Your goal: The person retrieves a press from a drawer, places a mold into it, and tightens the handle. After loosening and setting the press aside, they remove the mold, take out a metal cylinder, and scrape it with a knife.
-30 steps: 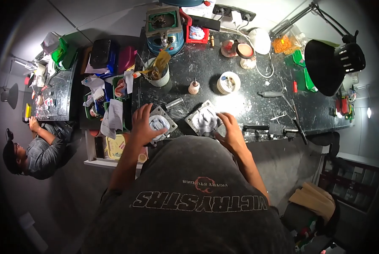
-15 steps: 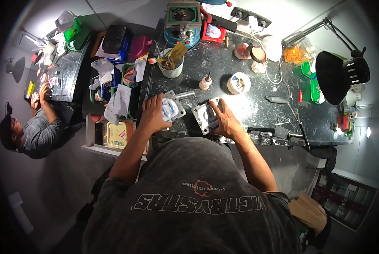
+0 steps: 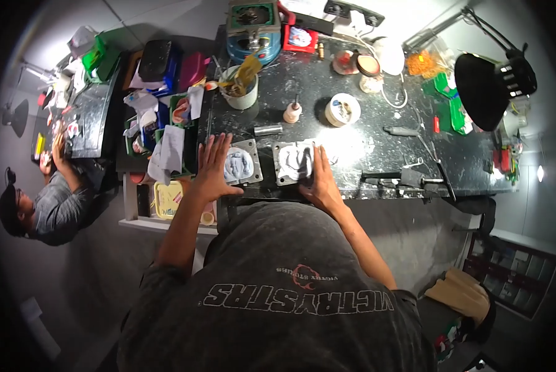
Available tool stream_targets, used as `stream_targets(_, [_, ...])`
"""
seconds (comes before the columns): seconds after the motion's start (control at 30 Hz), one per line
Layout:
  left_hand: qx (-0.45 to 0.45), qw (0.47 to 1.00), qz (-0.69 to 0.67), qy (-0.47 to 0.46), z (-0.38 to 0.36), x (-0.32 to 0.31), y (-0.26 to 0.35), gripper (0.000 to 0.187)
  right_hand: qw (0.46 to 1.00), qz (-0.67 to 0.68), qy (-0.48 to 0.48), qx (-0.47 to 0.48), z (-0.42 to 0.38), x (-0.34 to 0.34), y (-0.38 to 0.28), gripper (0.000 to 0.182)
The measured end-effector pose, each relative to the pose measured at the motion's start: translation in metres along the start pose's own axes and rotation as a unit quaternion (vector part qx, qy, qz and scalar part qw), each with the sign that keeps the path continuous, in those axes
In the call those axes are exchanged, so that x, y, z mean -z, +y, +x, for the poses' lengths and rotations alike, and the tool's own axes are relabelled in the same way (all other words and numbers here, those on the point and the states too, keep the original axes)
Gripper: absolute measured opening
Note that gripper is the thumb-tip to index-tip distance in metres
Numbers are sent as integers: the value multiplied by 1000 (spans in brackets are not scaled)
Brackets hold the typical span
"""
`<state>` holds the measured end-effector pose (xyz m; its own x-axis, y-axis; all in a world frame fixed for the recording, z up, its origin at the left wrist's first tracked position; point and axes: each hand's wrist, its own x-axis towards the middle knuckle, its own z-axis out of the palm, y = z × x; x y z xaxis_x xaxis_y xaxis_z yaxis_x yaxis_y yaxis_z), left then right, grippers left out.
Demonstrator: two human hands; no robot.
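Two square metal mould halves, like dental flask halves, lie side by side near the bench's front edge. The left mould half point(image 3: 250, 162) holds a pale cast with a raised form. A curved, arch-shaped hollow shows in the right mould half point(image 3: 284, 164). My left hand point(image 3: 211, 170) is open at the left half's outer side, fingers spread and thumb out along its near edge. Against the right half's outer side rests my right hand point(image 3: 322, 181), fingers stretched out, its thumb near the lower corner. Just beyond the left half lies a short metal cylinder point(image 3: 268, 130).
A small bottle point(image 3: 292, 113), a white tub point(image 3: 342, 110) and a pot of tools point(image 3: 239, 93) stand behind. Right of my hand are a dark clamp-like tool point(image 3: 408, 178) and a lamp point(image 3: 495, 90). Another person point(image 3: 54, 198) sits at the far left bench.
Both mould halves have turned from tilted to nearly square with the bench edge. My left fingers have spread off the left half. My right fingers have slid from the right half's top to its side.
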<state>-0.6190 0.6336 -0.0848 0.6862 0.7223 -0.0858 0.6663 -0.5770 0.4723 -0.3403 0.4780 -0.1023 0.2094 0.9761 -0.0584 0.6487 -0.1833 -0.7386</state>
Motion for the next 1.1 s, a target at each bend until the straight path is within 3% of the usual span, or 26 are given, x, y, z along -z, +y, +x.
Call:
stream_targets(0.03, [-11,996,-42,79,-11,-2,-8,118,999,-36,22,20,-7,-2,3,102])
stream_targets(0.07, [-2,996,-42,82,-26,-8,-17,118,997,-41,54,24,-18,-2,5,94])
stream_targets(0.1, [115,924,-289,221,-42,-21,-29,108,995,-26,95,24,-28,1,2,80])
stream_targets(0.13, [220,761,-506,341,-60,-37,-45,98,991,-11,134,21,-40,5,0,67])
stream_targets(0.2, [334,755,-168,540,-114,-91,-116,77,983,112,143,-19,-67,5,24,26])
stream_targets(0.23, [494,686,-114,523,-147,-134,-149,74,960,215,120,-131,-85,3,36,14])
stream_targets(0.27, [637,593,-59,489,-176,-170,-168,73,915,308,95,-243,-104,3,48,18])
stream_targets(0.33, [810,457,-105,352,-201,-209,-159,74,922,273,41,-272,-132,3,73,30])
stream_targets(0.4, [730,407,-440,329,-232,-262,-164,72,907,280,23,-313,-153,-1,98,30])
stream_targets(0.43, [733,399,-442,329,-239,-288,-171,72,890,290,18,-352,-159,0,104,31])
stream_targets(0.47, [699,380,-537,280,-244,-312,-178,72,892,284,15,-352,-163,5,103,31])
stream_targets(0.5, [654,356,-627,228,-238,-318,-174,72,890,214,-9,-402,-165,11,106,28])
stream_targets(0.53, [651,353,-633,226,-232,-321,-172,72,882,144,-29,-448,-166,18,106,26])
stream_targets(0.6, [488,330,-745,313,-212,-313,-169,74,869,148,2,-472,-174,23,115,21])
stream_targets(0.63, [463,269,-769,348,-194,-293,-159,70,868,125,-19,-479,-177,25,117,20])
stream_targets(0.67, [424,254,-791,359,-182,-271,-145,65,866,101,-40,-487,-179,29,120,21])
stream_targets(0.77, [450,244,-783,352,-159,-258,-148,65,874,85,-78,-473,-181,27,128,21])
stream_targets(0.83, [457,331,-741,365,-142,-246,-139,67,876,110,-107,-457,-180,23,138,18])
stream_targets(0.93, [521,376,-681,351,-135,-248,-138,70,904,71,-82,-414,-186,3,188,18])
stream_targets(0.97, [568,390,-649,322,-133,-248,-140,72,940,33,-32,-339,-200,-15,233,21])
stream_targets(1.0, [566,398,-648,318,-134,-250,-144,72,939,39,-25,-342,-198,-15,232,21])
stream_targets(1.07, [534,486,-665,190,-141,-256,-156,72,916,65,-11,-395,-178,-9,217,23])
stream_targets(1.1, [532,529,-639,169,-144,-267,-165,65,915,73,-4,-398,-173,-9,210,23])
